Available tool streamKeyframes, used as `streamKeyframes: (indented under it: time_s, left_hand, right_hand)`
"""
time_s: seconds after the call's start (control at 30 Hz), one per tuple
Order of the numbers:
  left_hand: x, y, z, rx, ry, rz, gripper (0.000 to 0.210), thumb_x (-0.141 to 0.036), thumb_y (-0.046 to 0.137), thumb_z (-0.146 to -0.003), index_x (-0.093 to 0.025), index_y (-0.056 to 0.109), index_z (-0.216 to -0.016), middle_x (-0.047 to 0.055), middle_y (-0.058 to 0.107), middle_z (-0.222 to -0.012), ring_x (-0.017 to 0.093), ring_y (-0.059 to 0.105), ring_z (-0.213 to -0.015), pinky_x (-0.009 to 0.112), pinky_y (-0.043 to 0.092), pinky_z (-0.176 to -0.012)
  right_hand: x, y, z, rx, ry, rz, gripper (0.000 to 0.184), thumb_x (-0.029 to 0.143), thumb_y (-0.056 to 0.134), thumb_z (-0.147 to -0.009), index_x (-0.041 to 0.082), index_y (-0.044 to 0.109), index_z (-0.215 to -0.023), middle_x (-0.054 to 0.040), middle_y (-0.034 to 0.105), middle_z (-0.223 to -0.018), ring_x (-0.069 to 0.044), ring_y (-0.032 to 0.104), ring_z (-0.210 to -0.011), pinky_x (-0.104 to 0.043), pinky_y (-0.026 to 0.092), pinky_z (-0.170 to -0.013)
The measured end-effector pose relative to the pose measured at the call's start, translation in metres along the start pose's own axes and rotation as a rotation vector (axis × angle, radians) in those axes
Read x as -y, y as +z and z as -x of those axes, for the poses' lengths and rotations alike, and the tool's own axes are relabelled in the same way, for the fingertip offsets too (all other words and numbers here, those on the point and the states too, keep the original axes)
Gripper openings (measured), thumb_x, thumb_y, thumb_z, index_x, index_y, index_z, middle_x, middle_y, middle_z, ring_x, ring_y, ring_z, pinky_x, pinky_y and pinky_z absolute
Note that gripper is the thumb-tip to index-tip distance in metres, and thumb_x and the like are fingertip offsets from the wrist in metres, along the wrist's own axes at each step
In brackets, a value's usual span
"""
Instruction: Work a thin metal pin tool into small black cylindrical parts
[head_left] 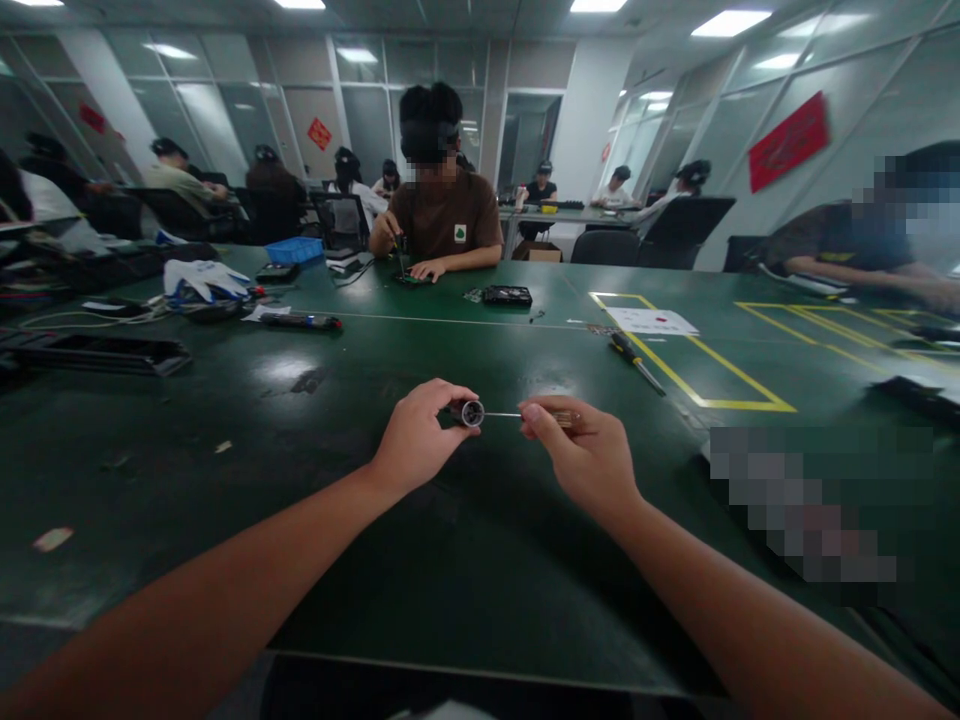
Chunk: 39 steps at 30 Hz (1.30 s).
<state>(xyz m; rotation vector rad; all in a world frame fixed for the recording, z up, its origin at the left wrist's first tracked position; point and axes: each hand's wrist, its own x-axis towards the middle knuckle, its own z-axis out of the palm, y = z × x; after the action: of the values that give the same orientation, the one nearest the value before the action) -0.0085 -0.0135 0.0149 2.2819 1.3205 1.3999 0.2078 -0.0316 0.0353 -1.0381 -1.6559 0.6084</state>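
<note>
Between the thumb and fingers of my left hand (pixel 421 432) is a small dark cylinder (pixel 472 413). Its round, pale-rimmed open end faces me, and most of its body is hidden by the hand. My right hand (pixel 589 450) is closed round the handle of a screwdriver (pixel 504 414). The thin metal shaft points left and its end meets the cylinder's right side; whether the tip sits in a screw is too small to tell. Both hands are above the green table, near its middle.
A yellow-black screwdriver (pixel 636 362) and a white sheet (pixel 652 321) lie to the right. Ahead is a black part (pixel 508 296). White gloves (pixel 206 283), a blue basket (pixel 294 250) and a black tray-like part (pixel 97 353) are at left. A co-worker (pixel 442 220) sits opposite.
</note>
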Motion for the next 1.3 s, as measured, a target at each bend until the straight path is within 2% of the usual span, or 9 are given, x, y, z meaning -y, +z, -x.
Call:
streamKeyframes:
  time_s: [0.1, 0.2, 0.5, 0.7, 0.8, 0.97, 1.23, 1.3]
  left_hand:
    - [0.0, 0.0, 0.0, -0.002, 0.003, 0.007, 0.032, -0.012, 0.085, -0.073, -0.022, 0.071, -0.101, 0.002, 0.074, -0.099, 0.021, 0.069, -0.094, 0.036, 0.055, -0.085]
    - [0.001, 0.0, 0.0, -0.01, -0.002, 0.011, 0.033, -0.011, 0.085, -0.073, -0.022, 0.072, -0.102, 0.002, 0.074, -0.1, 0.02, 0.069, -0.094, 0.035, 0.055, -0.085]
    - [0.001, -0.002, -0.001, -0.036, -0.029, 0.012, 0.034, -0.008, 0.084, -0.072, -0.021, 0.071, -0.1, 0.002, 0.073, -0.098, 0.019, 0.069, -0.09, 0.034, 0.057, -0.082]
    - [0.002, -0.001, 0.0, -0.06, -0.028, 0.027, 0.037, -0.007, 0.085, -0.07, -0.022, 0.071, -0.101, 0.001, 0.073, -0.098, 0.018, 0.069, -0.09, 0.033, 0.056, -0.082]
    - [0.002, -0.001, 0.0, -0.045, -0.019, 0.032, 0.037, -0.008, 0.085, -0.071, -0.022, 0.071, -0.102, 0.001, 0.072, -0.098, 0.018, 0.069, -0.09, 0.033, 0.056, -0.083]
    - [0.002, -0.001, -0.001, -0.045, -0.017, 0.033, 0.036, -0.007, 0.085, -0.072, -0.021, 0.07, -0.102, 0.001, 0.072, -0.099, 0.018, 0.069, -0.09, 0.033, 0.056, -0.083]
    - [0.002, -0.001, -0.001, -0.047, -0.013, 0.025, 0.035, -0.008, 0.085, -0.072, -0.021, 0.071, -0.101, 0.001, 0.072, -0.097, 0.018, 0.069, -0.089, 0.031, 0.056, -0.081]
    - [0.002, -0.001, -0.001, -0.044, -0.009, 0.019, 0.035, -0.008, 0.085, -0.072, -0.021, 0.071, -0.101, 0.001, 0.071, -0.096, 0.018, 0.068, -0.088, 0.031, 0.056, -0.08]
  right_hand:
    - [0.002, -0.002, -0.003, -0.031, 0.051, 0.049, 0.028, 0.049, 0.073, -0.087, 0.023, 0.079, -0.081, -0.0032, 0.073, -0.066, -0.019, 0.066, -0.059, -0.032, 0.047, -0.057]
    - [-0.002, -0.002, -0.008, 0.011, 0.165, -0.024, 0.033, 0.051, 0.074, -0.086, 0.02, 0.076, -0.073, -0.0033, 0.072, -0.064, -0.018, 0.066, -0.059, -0.032, 0.049, -0.059]
    - [-0.014, 0.007, -0.013, 0.053, 0.47, -0.532, 0.033, 0.048, 0.08, -0.081, 0.015, 0.077, -0.084, -0.0024, 0.066, -0.068, -0.015, 0.061, -0.062, -0.029, 0.053, -0.06]
    - [-0.02, 0.006, -0.014, 0.136, 0.565, -0.748, 0.031, 0.046, 0.079, -0.083, 0.015, 0.075, -0.085, -0.0006, 0.062, -0.066, -0.013, 0.057, -0.06, -0.028, 0.052, -0.06]
    - [-0.02, 0.004, -0.014, 0.112, 0.522, -0.744, 0.029, 0.044, 0.079, -0.083, 0.016, 0.075, -0.083, -0.0006, 0.062, -0.066, -0.013, 0.057, -0.06, -0.028, 0.051, -0.059]
    - [-0.012, 0.002, -0.013, 0.036, 0.397, -0.592, 0.029, 0.046, 0.079, -0.083, 0.017, 0.076, -0.083, -0.0008, 0.064, -0.068, -0.014, 0.059, -0.061, -0.029, 0.05, -0.06]
    - [-0.009, 0.0, -0.01, 0.083, 0.207, -0.262, 0.025, 0.043, 0.071, -0.09, 0.018, 0.073, -0.086, -0.0015, 0.067, -0.071, -0.016, 0.062, -0.066, -0.032, 0.05, -0.066]
    - [-0.006, -0.001, -0.008, 0.103, 0.148, -0.155, 0.023, 0.041, 0.069, -0.092, 0.019, 0.071, -0.087, -0.0006, 0.065, -0.071, -0.016, 0.06, -0.065, -0.03, 0.048, -0.063]
